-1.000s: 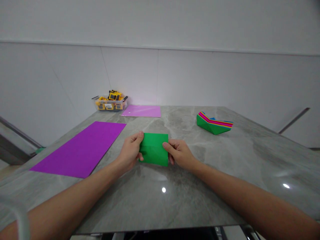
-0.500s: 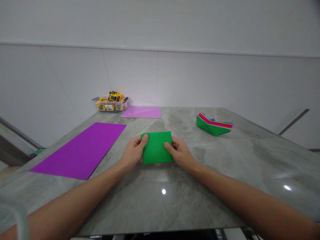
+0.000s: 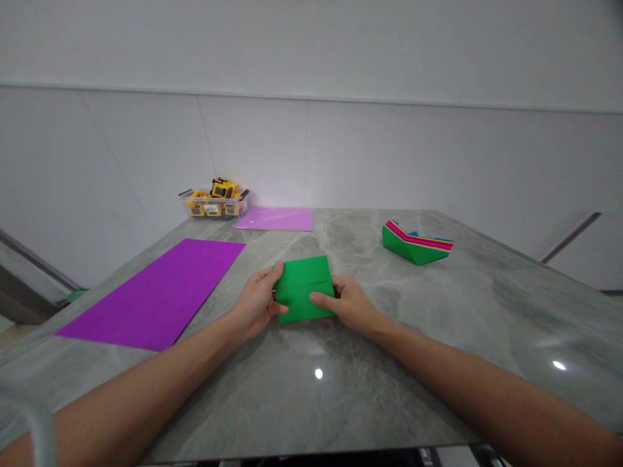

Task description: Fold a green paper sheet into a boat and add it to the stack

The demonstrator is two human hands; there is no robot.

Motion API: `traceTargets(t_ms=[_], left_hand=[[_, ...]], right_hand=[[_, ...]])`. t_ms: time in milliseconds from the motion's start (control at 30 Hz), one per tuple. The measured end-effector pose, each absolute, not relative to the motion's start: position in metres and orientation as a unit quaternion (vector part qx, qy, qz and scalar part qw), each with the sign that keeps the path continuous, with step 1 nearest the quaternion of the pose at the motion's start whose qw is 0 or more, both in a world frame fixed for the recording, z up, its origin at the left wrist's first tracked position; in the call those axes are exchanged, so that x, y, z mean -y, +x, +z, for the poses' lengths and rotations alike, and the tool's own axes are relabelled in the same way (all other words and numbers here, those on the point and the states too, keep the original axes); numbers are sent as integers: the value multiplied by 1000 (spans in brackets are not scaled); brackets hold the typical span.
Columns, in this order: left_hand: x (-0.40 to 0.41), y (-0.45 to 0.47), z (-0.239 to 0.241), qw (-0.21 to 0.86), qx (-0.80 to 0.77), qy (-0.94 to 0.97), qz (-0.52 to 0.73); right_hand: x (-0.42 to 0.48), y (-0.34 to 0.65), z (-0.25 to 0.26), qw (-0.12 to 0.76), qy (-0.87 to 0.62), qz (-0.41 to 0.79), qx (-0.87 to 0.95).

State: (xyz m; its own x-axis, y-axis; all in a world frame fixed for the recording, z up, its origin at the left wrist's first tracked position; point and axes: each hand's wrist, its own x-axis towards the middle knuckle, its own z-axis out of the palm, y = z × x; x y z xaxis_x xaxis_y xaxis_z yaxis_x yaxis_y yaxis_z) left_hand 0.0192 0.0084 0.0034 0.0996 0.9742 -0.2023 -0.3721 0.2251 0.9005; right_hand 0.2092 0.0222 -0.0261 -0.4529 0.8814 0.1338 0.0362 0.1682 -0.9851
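Observation:
Between my hands is a folded piece of green paper (image 3: 302, 279), held up a little above the table and tilted slightly. A horizontal edge or crease runs across its face. My left hand (image 3: 257, 301) grips its left side, thumb at the upper left corner and a fingertip at the lower left. From the right, my right hand (image 3: 353, 305) pinches the paper, with the thumb lying on the front and the fingers behind, partly hidden.
A purple sheet (image 3: 160, 292) lies on the grey marbled table (image 3: 389, 389) at left. Farther back are a pale purple sheet (image 3: 277, 219) and a clear plastic box (image 3: 214, 207) of yellow toy vehicles. A folded multicoloured paper boat (image 3: 416, 245) stands at right.
The green paper has tilted, and a crease line now shows across its face. My right thumb has slid slightly left and down; a left fingertip now shows at the lower left corner.

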Motion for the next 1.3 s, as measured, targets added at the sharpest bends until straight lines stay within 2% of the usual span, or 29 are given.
traceTargets(t_ms=[133,333,400,500,567,700,800,933,1033,1167,1300], left_hand=[[-8,19,2,653,-459,340,497],[-8,18,10,649,-430,322,539],[-8,15,12,628,-414,317,578],[-7,11,12,583,-363,366,628],[-5,9,11,570,-317,429,624],[-1,10,9,554,-280,533,575],[-2,16,7,539,-348,510,574],[-7,22,3,594,-439,396,545],[-10,22,-3,597,-457,392,530],[-9,20,-6,512,-498,430,553],[-7,18,-4,474,-520,444,555]], right_hand=[[-16,209,-19,362,-319,536,693],[-13,208,-14,380,-331,518,691],[-14,206,-17,373,-328,557,665],[-14,204,-21,365,-288,681,567],[-14,202,-21,364,-289,730,501],[-15,202,-21,349,-317,749,466],[-20,205,-22,405,-312,719,470],[-27,209,-26,479,-335,640,499],[-27,209,-29,447,-323,633,543],[-19,204,-28,369,-263,674,583],[-9,201,-25,315,-235,697,600]])
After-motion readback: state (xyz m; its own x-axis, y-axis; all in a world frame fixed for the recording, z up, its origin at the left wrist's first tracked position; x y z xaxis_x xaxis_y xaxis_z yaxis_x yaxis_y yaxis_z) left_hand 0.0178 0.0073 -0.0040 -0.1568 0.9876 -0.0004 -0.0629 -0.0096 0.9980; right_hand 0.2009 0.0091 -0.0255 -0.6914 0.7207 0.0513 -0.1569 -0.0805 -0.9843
